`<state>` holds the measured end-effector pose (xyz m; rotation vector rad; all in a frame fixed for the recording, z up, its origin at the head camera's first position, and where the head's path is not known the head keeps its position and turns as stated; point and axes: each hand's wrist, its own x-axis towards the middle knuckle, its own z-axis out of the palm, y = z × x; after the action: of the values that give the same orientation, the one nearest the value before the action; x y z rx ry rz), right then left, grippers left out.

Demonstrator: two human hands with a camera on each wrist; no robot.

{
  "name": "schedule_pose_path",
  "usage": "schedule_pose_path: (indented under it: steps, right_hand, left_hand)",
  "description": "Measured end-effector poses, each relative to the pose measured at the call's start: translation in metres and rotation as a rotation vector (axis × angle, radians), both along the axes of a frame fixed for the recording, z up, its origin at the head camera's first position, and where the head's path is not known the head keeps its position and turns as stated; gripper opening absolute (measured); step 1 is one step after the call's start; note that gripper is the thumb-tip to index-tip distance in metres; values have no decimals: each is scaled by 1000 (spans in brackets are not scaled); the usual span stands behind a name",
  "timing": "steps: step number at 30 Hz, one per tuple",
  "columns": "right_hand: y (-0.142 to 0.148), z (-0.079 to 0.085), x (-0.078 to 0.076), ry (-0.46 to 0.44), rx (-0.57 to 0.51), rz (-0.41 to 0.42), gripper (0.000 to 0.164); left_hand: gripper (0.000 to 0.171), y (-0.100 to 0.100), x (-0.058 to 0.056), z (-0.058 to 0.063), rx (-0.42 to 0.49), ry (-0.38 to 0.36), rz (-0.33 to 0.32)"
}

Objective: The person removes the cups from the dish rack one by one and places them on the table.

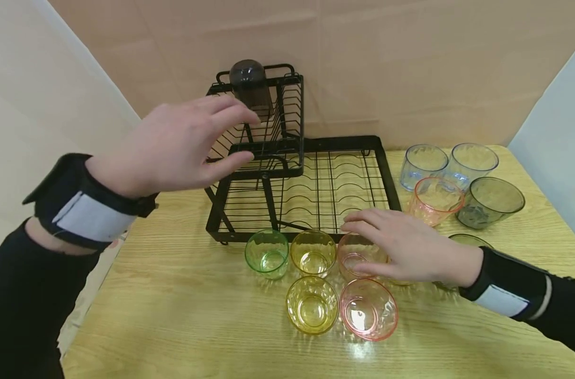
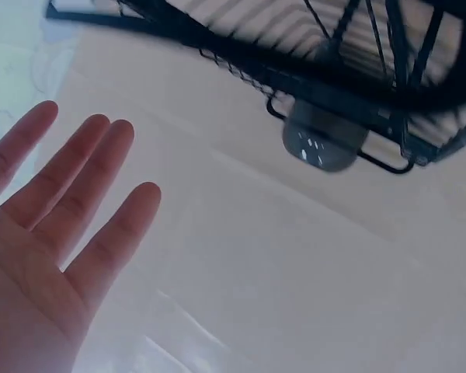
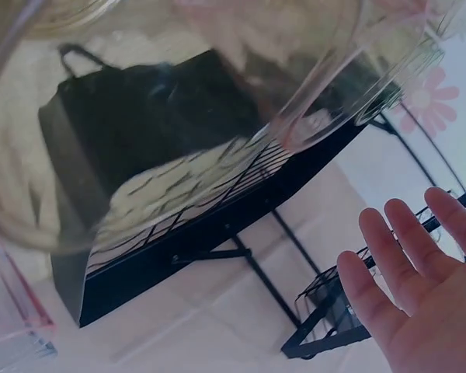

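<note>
A dark grey glass (image 1: 247, 79) stands upside down on the upper tier of the black dish rack (image 1: 303, 173). My left hand (image 1: 188, 139) hovers beside that tier, fingers extended and thumb apart, holding nothing. In the left wrist view its fingers are spread away from the rack. My right hand (image 1: 406, 247) is over a pink glass (image 1: 351, 266), which it partly hides. Its fingers are loosely extended with nothing between them. Next to that glass stand a yellow glass (image 1: 313, 252) and a green glass (image 1: 267, 255). In front are another yellow glass (image 1: 312, 316) and a pink one (image 1: 370, 318).
On the right of the wooden table (image 1: 183, 310) stand two blue glasses (image 1: 422, 163), a red-rimmed glass (image 1: 434, 202) and a grey glass (image 1: 496, 202). A dark-rimmed glass (image 1: 469, 240) is partly hidden behind the right wrist. A beige cloth (image 1: 434, 68) hangs behind the rack.
</note>
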<state>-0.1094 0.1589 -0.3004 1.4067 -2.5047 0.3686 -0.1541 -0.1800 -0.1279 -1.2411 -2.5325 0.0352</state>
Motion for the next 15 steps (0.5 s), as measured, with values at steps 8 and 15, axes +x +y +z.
schedule_pose_path:
  steps: [8,15]
  right_hand:
    - [5,5,-10,-30,58,-71,62]
    - [4,6,-14,-41,80,-112,66]
  left_hand:
    - [67,13,-45,36,-68,-148,253]
    - [74,21,-89,49,-31,-224,392]
